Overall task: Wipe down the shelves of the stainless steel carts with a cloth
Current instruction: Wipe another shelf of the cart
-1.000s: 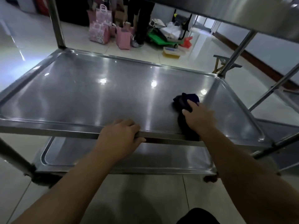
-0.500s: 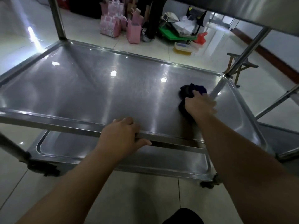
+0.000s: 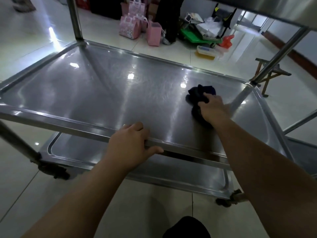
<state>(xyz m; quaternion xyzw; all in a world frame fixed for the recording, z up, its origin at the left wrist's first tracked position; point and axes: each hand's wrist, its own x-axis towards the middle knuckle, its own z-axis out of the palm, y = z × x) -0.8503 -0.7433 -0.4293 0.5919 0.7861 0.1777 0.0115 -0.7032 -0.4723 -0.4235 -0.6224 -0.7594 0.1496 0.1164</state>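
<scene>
Right hand (image 3: 211, 110) grips dark cloth (image 3: 199, 94) on middle shelf (image 3: 103, 93); left hand (image 3: 129, 146) holds that shelf's near rim, fingers (image 3: 137, 127) curled over, thumb beneath.

Dim, wide-angle bend at edges, ceiling-light glare spots on steel shelf (image 3: 106, 93).

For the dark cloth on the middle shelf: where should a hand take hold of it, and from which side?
Grip the bunched near half of the cloth from above, reaching in over the near rim of the shelf. It lies crumpled in a low heap, so fingers can curl over the folds; the right hand holds it so.
</scene>
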